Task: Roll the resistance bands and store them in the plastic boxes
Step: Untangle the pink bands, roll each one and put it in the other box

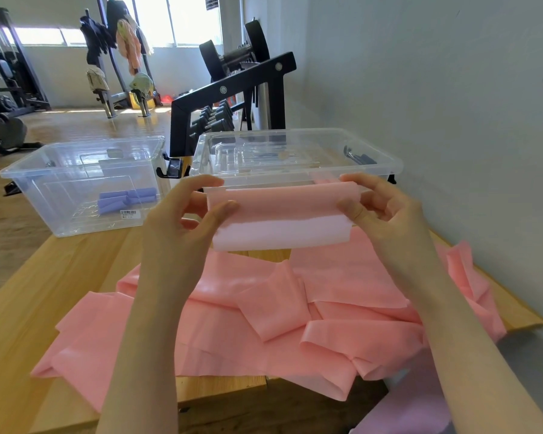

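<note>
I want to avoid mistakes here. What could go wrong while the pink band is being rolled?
The roll is only started: if the left hand or right hand loosens, the pink band may unroll. Its long tail lies crumpled on the wooden table, so creases may get rolled in, or the part hanging over the edge may drag.

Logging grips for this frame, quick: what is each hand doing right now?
Left hand: pinches the left end of the pink band, held above the table.
Right hand: pinches the band's right end.
</note>
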